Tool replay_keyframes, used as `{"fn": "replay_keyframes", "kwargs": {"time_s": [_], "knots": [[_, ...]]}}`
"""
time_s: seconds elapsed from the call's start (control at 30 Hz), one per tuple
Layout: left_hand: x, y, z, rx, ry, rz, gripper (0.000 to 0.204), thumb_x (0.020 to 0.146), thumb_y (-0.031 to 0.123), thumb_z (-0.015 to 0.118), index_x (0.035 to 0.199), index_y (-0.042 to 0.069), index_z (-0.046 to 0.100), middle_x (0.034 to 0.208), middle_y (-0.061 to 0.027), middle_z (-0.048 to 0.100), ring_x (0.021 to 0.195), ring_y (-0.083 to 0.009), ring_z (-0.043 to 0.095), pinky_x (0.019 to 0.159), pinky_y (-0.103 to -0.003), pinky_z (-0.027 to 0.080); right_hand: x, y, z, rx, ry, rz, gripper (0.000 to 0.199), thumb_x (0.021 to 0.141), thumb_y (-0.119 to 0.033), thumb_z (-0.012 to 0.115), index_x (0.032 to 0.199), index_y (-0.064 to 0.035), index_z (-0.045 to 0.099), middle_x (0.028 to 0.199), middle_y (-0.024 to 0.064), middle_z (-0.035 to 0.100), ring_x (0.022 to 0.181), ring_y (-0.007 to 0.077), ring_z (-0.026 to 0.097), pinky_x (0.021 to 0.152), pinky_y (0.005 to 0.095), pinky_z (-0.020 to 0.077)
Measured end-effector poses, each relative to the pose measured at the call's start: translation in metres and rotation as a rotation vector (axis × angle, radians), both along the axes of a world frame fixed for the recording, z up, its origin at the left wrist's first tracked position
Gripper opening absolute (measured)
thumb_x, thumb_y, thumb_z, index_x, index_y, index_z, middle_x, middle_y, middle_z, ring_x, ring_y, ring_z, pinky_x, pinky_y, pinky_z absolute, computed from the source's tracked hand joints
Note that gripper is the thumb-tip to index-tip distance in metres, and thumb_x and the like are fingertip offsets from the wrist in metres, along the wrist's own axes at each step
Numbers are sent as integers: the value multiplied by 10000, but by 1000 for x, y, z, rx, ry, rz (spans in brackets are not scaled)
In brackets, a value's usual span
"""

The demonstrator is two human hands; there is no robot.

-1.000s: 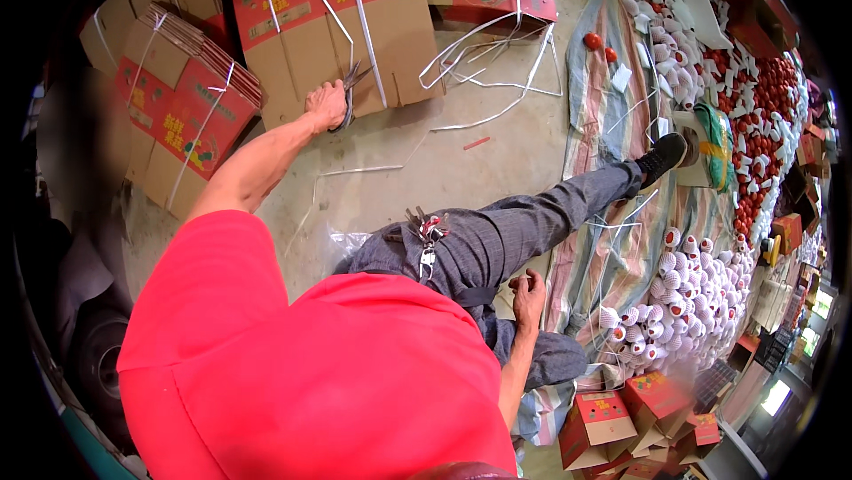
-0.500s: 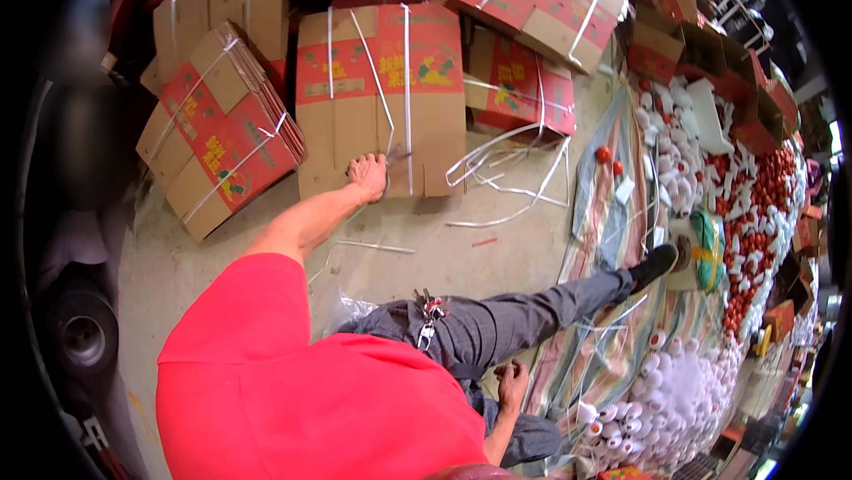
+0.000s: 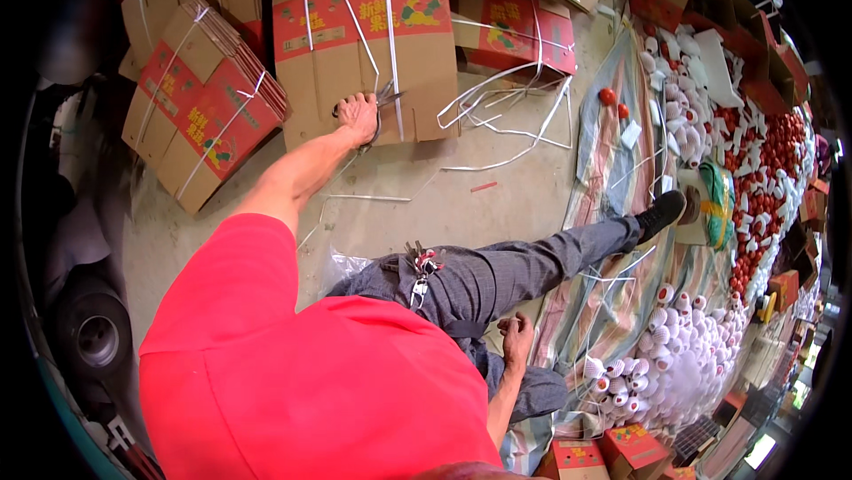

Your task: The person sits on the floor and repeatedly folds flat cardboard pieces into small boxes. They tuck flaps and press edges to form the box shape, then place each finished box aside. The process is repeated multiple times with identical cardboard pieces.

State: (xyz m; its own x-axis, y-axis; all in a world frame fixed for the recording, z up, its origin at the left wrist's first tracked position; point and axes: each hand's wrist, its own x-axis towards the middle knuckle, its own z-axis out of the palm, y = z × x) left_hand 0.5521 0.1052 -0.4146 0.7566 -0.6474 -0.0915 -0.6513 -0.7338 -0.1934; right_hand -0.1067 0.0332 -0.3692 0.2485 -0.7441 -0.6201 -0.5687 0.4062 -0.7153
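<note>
Closest in was the red short-sleeved shirt (image 3: 302,391), filling the whole lower part of the view. Just past it, the right hand (image 3: 516,338) rested on the thigh of the grey trousers (image 3: 497,280), fingers loosely curled with nothing in them. A small bunch of metal keys (image 3: 421,269) hung at the waist. The leg stretched out to the right and ended in a black shoe (image 3: 661,211) sitting on the striped woven mat (image 3: 612,152).

Further out, the left arm reached over the bare concrete floor (image 3: 497,205) to the big flattened brown cardboard box with red printed panels (image 3: 368,41). The left hand (image 3: 357,114) was closed around the handles of a pair of metal scissors (image 3: 377,106), whose blades pointed right, at one of the white plastic straps (image 3: 392,36) running down the box. Hand and scissors were right at the box's lower edge.

Loose cut white strapping (image 3: 510,112) lay tangled on the floor just right of that box. Left of it sat a strapped bundle of folded cartons (image 3: 209,103). Way off on the right, there were heaps of red round fruit (image 3: 772,152) and white foam-netted fruit (image 3: 674,347).
</note>
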Motion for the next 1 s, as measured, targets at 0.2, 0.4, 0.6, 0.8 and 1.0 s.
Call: {"fn": "replay_keyframes", "kwargs": {"time_s": [0.2, 0.4, 0.6, 0.8, 1.0], "knots": [[9, -19, 19, -20, -54, -144, 291, 959, 202, 576, 1203, 58, 639, 1118, -176, 698, 1065, -338, 692, 887, -508, 507, 5, 3, 10, -7, 47, -22, 393, 1050, -168, 543, 1329, 107, 561, 926, 145, 754, 832, 199, 728, 760, 331, 583], [21, -26, 24, 3, 55, -126, 230, 996, 168, 521, 1170, 51, 617, 1077, -213, 723, 1014, -368, 726, 862, -508, 539, 1, 5, 10, -34, 62, 22, 404, 1036, -163, 547, 1321, 123, 574, 904, 147, 759, 819, 191, 725, 758, 324, 579], [25, -17, 24, -82, 38, -242, 197, 990, 137, 515, 1135, 40, 606, 1027, -242, 734, 952, -405, 746, 819, -517, 576, 1, 5, 15, -9, 76, 31, 389, 1067, -180, 539, 1336, 101, 556, 951, 154, 750, 854, 214, 738, 772, 333, 591], [37, -40, 32, -34, 82, -269, 158, 979, 125, 531, 1109, 63, 594, 960, -209, 737, 881, -384, 755, 721, -524, 595, 2, 9, 16, -11, 57, -6, 393, 1029, -150, 552, 1316, 118, 567, 881, 137, 752, 812, 182, 710, 774, 315, 567], [-29, -94, 47, -240, 277, -593, 128, 974, 135, 551, 1092, 87, 566, 957, -183, 733, 897, -402, 742, 721, -539, 592, 6, 8, 23, -11, 61, -34, 391, 1027, -152, 550, 1311, 117, 569, 887, 137, 751, 821, 185, 711, 781, 321, 569]]}}
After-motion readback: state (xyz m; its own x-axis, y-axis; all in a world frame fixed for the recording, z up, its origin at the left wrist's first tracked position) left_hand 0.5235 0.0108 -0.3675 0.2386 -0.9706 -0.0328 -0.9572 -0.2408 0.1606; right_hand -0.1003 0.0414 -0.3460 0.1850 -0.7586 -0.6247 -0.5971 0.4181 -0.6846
